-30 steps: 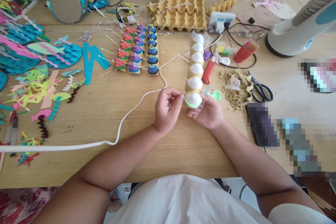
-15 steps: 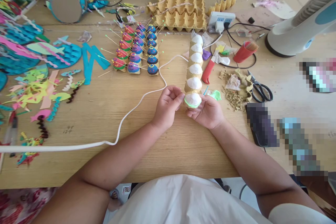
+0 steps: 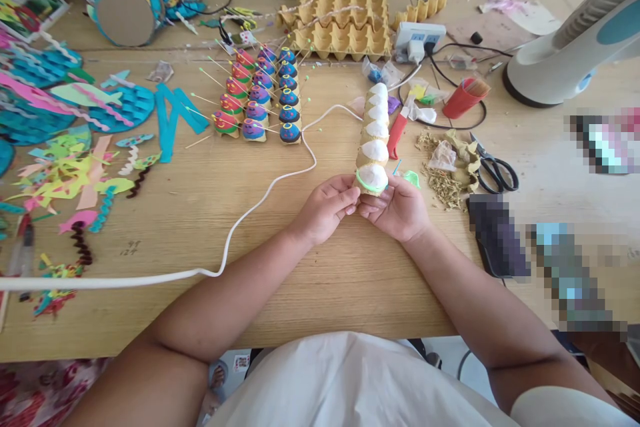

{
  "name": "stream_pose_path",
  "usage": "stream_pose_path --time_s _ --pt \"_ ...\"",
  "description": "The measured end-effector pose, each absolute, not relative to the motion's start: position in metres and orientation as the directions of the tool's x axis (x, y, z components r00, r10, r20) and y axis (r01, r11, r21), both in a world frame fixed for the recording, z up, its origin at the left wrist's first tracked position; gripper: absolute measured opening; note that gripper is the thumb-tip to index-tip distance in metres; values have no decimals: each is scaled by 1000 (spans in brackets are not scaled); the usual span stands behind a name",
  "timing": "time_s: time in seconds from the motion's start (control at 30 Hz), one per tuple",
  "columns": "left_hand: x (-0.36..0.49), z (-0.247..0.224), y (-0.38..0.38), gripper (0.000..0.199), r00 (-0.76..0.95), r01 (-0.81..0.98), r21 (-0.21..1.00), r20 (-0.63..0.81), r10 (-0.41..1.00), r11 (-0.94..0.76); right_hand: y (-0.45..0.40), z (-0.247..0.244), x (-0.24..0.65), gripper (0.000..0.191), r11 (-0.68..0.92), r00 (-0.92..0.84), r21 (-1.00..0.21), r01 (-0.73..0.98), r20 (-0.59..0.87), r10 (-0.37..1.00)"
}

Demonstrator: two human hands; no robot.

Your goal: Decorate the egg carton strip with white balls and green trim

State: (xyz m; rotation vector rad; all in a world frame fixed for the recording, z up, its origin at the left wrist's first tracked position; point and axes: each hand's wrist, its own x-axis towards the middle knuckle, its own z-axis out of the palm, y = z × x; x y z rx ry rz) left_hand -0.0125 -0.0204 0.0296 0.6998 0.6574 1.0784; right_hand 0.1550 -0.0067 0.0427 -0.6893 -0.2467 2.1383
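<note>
In the head view, both hands — the left hand [image 3: 329, 209] on one side, the right hand [image 3: 399, 209] on the other — close their fingers on the near end of a strip of egg-carton cups [image 3: 374, 148], its domes white and its nearest cup edged by a green band [image 3: 371, 185]. The strip is over the middle of the tabletop [image 3: 280, 300], its other end toward the far edge, between painted cup rows [image 3: 257, 93] toward the left edge and black-handled scissors [image 3: 489, 159] toward the right edge.
</note>
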Motion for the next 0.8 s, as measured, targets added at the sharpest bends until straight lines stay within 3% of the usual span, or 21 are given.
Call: stream_pose_path --time_s 0.37,0.6,0.8 --pt "-13 24 -18 33 368 -495 806 -142 919 323 -3 40 156 25 -635 -468 -447 -630 -433 770" --pt "-13 27 -19 30 288 -560 751 -219 932 350 -3 38 154 29 -621 -458 -533 -575 -419 784" --pt "-14 27 -17 35 200 -617 724 -237 951 310 -2 41 152 20 -394 -233 -676 -623 -321 918"
